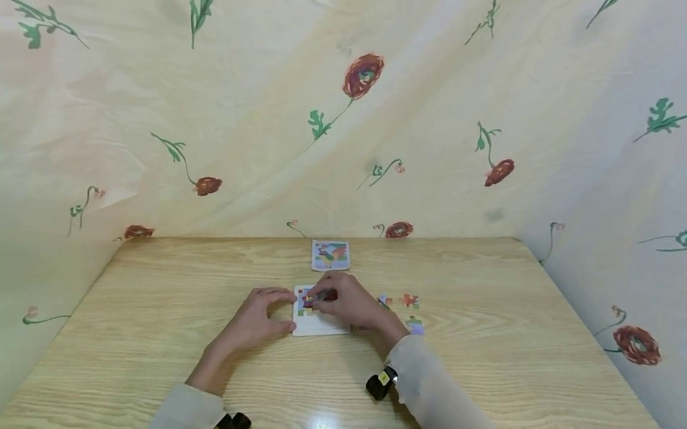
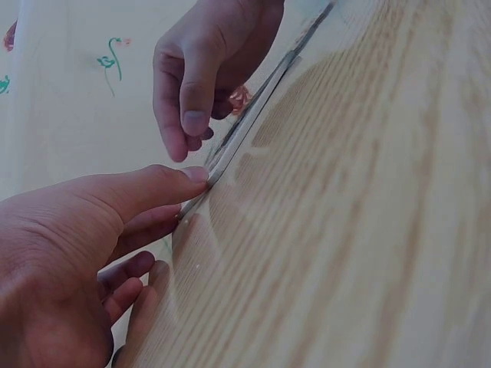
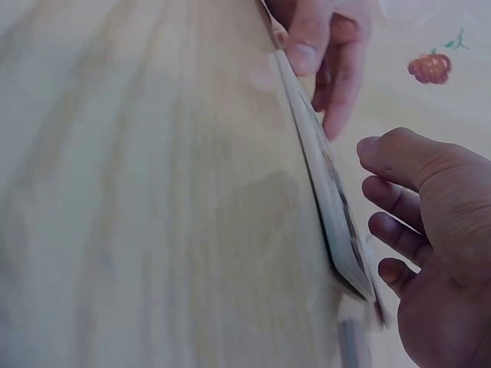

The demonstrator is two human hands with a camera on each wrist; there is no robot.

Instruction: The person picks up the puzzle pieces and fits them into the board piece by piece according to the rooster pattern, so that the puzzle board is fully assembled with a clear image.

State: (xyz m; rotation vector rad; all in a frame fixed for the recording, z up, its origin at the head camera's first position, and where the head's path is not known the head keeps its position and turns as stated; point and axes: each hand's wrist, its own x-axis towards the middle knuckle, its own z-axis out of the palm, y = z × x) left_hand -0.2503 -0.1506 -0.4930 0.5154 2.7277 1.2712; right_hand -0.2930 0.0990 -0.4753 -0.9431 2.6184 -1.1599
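A small white puzzle board [image 1: 321, 327] lies on the table, its upper part filled with colourful pieces. My left hand [image 1: 262, 318] holds the board by its left edge, thumb near the lower corner and index finger higher up. In the left wrist view, the left thumb [image 2: 192, 175] rests against the board's edge. My right hand [image 1: 349, 300] is over the board, fingertips lowered to the pictured pieces [image 1: 308, 303]. The right wrist view shows the right hand [image 3: 453, 222] with loosely bent fingers. No piece shows between them, though the hand covers part of the board.
Several loose puzzle pieces [image 1: 411, 301] lie right of the board, partly behind the right wrist. A picture card [image 1: 330, 255] of a colourful bird lies beyond the board. A flowered cloth [image 1: 267, 147] hangs along the table's back and sides.
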